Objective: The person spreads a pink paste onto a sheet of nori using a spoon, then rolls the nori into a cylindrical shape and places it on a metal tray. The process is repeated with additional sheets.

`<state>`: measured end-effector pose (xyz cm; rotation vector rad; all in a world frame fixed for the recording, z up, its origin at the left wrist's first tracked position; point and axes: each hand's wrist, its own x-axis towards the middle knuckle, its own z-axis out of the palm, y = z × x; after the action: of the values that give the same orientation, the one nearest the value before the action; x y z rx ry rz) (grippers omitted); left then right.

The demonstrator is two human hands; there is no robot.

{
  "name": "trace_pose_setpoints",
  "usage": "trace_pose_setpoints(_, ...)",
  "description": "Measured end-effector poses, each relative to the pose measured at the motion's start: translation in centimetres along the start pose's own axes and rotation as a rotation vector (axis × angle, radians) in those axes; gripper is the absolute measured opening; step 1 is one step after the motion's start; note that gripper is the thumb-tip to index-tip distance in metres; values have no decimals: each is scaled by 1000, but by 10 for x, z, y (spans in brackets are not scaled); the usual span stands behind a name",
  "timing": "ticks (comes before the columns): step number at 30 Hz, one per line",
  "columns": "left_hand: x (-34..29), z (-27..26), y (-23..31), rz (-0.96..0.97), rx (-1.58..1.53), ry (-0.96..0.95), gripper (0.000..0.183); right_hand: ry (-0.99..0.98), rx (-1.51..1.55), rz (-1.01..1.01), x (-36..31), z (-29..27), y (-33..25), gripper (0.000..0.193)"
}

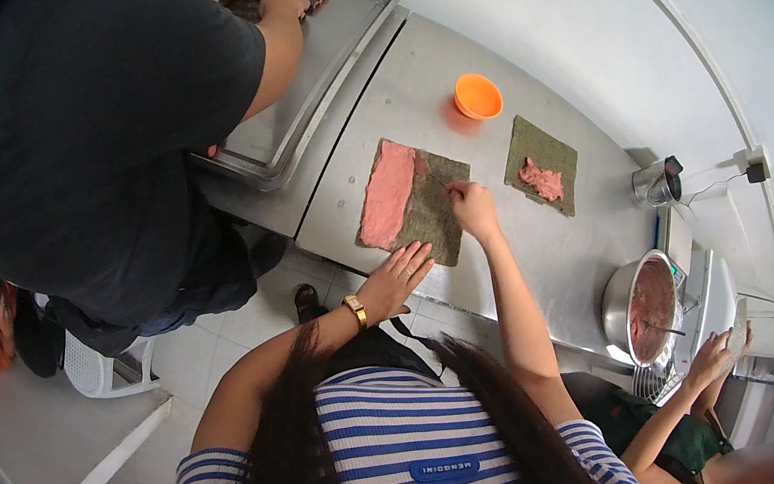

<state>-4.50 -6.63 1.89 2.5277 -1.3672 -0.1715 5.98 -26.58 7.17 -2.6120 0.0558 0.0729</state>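
Observation:
A dark green seaweed sheet (442,223) lies on the steel table in front of me. Pink minced paste (389,196) covers its left part in a broad flat layer. My left hand (397,282) rests flat, fingers spread, on the sheet's near edge. Closed around a thin metal utensil (435,176), my right hand (475,211) is over the sheet's right side. The utensil's tip reaches the edge of the paste; its exact kind is too small to tell. To the right, a second seaweed sheet (520,142) carries a lump of pink paste (542,179).
An orange bowl (478,97) stands beyond the sheets. At the right are a metal bowl of pink paste (654,296) and a metal pitcher (653,184). At left, a co-worker handles a dark roll over a metal tray (330,43). Another person's hands (711,358) hold something at lower right.

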Motion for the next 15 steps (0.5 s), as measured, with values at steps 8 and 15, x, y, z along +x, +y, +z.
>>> trace_pose_setpoints(8, 2, 13, 6, -26, 142, 31, 86, 8, 39, 91, -88, 17, -35, 21)
trace_pose_setpoints(15, 6, 21, 5, -27, 193, 99, 55, -93, 104, 145, -128, -13, -40, 19)
